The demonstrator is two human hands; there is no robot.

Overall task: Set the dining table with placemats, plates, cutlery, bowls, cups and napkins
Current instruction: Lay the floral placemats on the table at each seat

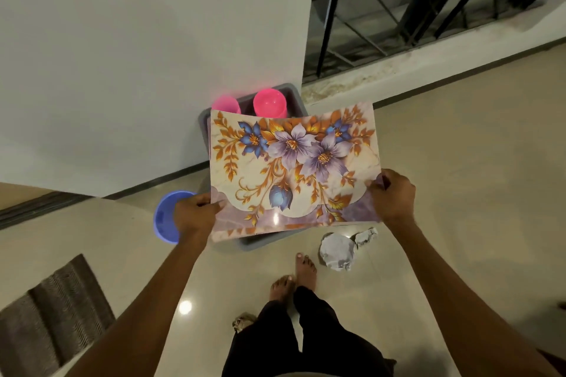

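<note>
While both hands, left hand (196,213) and right hand (393,193), pinched the floral placemat (291,168) edges above the grey tub (294,95), level carrying seemed advisable to avoid creasing.

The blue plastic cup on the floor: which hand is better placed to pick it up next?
Probably the left hand: the blue plastic cup lies directly beside it. The right hand pinches the opposite edge of the floral placemat, which could stay in its grip.

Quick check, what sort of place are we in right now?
Probably a room in a home: tiled floor, plain white wall, barred window. No dining table in view; both hands hold a floral placemat over a grey tub.
</note>
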